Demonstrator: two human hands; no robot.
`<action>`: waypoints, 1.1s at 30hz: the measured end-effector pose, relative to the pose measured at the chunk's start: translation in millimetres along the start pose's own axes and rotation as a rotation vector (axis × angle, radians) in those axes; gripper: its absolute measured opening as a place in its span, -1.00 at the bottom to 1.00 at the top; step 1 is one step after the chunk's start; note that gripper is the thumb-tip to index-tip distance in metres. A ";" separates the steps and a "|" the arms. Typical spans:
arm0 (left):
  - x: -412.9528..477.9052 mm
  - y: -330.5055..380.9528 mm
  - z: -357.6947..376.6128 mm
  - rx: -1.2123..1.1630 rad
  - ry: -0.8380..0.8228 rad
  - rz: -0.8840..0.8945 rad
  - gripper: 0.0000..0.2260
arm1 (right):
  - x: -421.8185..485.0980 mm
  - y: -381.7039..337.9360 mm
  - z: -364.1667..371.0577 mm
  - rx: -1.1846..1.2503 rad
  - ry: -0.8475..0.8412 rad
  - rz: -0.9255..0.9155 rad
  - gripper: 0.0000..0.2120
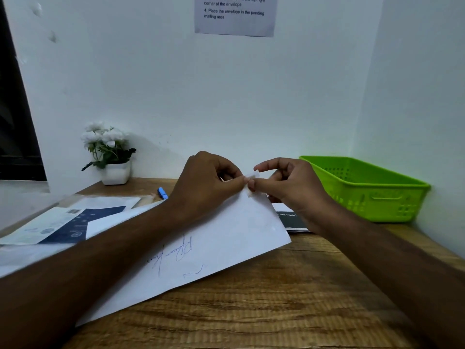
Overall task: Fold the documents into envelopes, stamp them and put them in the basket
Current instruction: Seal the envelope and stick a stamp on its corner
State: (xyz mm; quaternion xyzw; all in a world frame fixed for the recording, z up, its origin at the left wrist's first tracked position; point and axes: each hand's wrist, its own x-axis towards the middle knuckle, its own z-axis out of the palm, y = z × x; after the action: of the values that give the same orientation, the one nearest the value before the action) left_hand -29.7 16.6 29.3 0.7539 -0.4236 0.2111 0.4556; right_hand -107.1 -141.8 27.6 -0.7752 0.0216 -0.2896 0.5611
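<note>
A white envelope (216, 250) with blue handwriting lies slanted across the wooden desk (264, 311). Above its far right corner, my left hand (208, 182) and my right hand (289, 185) meet, and both pinch a small pale stamp (252, 182) between fingertips. The stamp sits just at the envelope's corner. A green plastic basket (377, 195) stands at the right against the wall, its inside not visible from here.
Papers and a dark blue printed document (75, 225) lie at the left. A blue pen (162, 193) rests behind my left wrist. A white flower pot (114, 170) stands at the back left. A dark booklet (292, 221) lies under my right wrist. An instruction sheet (234, 16) hangs on the wall.
</note>
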 end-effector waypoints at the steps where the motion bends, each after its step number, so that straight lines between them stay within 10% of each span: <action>1: 0.2 -0.1 0.0 -0.007 0.003 -0.004 -0.84 | 0.5 0.9 -0.8 -0.011 0.010 0.006 -0.74; 33: 4.6 -7.2 -1.3 -0.001 -0.084 -0.010 -0.92 | -0.9 8.1 0.7 0.185 -0.210 0.177 -0.75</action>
State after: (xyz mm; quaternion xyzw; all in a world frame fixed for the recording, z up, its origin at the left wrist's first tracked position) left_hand -21.1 17.2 29.6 0.7639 -0.4386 0.1769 0.4391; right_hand -105.2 -143.9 20.0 -0.7413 0.0045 -0.1573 0.6524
